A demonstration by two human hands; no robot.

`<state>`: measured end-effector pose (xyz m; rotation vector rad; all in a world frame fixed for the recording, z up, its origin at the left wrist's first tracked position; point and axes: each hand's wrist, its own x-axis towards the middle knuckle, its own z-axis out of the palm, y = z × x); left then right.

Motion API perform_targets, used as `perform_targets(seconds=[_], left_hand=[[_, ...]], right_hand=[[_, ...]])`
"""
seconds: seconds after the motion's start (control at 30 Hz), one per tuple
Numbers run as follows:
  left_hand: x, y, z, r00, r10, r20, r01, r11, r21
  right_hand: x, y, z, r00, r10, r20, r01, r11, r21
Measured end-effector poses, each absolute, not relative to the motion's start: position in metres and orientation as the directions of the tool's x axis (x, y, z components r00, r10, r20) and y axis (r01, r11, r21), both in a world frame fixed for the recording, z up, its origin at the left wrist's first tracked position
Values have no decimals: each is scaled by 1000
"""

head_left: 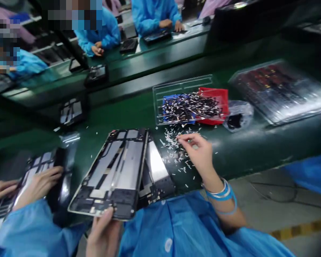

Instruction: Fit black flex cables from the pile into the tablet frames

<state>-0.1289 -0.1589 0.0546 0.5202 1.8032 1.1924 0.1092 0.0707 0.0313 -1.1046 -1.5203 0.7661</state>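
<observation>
My left hand point(105, 228) grips the lower edge of an opened tablet point(115, 171), thumb on top, its inside with silver battery cells and black flex cables facing up. Under its right side lies a second opened tablet point(157, 167), partly covered. My right hand point(199, 151) is over a scatter of small white and black strips point(173, 150) on the green bench. Its thumb and forefinger are pinched together at the strips; whatever is between the tips is too small to name. A bracelet and a blue band circle that wrist.
Behind the strips, a clear plastic tray point(160, 89) holds a heap of small dark parts over blue and red pieces. A plastic bag point(239, 114) and a stacked clear tray point(283, 92) lie right. At left, a co-worker's hands point(40, 185) work on another tablet. More co-workers sit opposite.
</observation>
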Motion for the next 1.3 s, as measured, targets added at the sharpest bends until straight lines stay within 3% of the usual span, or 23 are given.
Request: perform_targets(seconds=[0.07, 0.17, 0.27, 0.33, 0.43, 0.57, 0.7, 0.77, 0.83, 0.87, 0.97, 1.07, 1.3], left_hand=[[-98, -163, 46, -528, 683, -504, -280, 421, 863], [-70, -163, 42, -375, 727, -575, -402, 432, 807], [-69, -165, 36, 4, 761, -649, -326, 615, 718], [-77, -165, 29, 270, 742, -614, -240, 669, 703], [-93, -161, 22, 439, 715, -544, -70, 631, 773], [-124, -163, 43, 415, 759, -502, 198, 464, 864], [-153, -178, 75, 388, 867, -312, 206, 248, 947], [-158, -179, 74, 105, 984, -145, 260, 114, 959], [-158, -170, 62, -219, 971, 98, 441, 9, 897], [-157, -163, 53, -287, 933, 219, 541, -31, 840], [-155, -143, 30, -160, 896, 415, 739, -171, 652], [-157, -135, 20, -33, 895, 445, 804, -241, 543], [-161, -137, 21, 34, 883, 468, 851, -271, 450]], right_hand=[[109, 72, 30, 10, 937, 349, 196, 340, -920], [110, 75, 29, 51, 953, 298, 130, 290, -948], [108, 75, 34, 46, 966, 253, 54, 251, -967], [102, 71, 44, -40, 969, 243, 33, 245, -969], [86, 58, 63, -272, 937, 219, 39, 238, -971], [51, 37, 80, -561, 825, 67, 40, 108, -993], [11, 25, 77, -701, 708, -83, 103, -15, -995], [-5, 24, 71, -725, 680, -110, 137, -15, -990], [-16, 26, 66, -727, 674, -130, 183, 7, -983], [-19, 27, 65, -722, 678, -136, 207, 24, -978], [-25, 32, 63, -704, 696, -142, 269, 77, -960], [-27, 34, 64, -696, 705, -136, 316, 131, -940], [-29, 35, 70, -687, 708, -164, 423, 206, -882]])
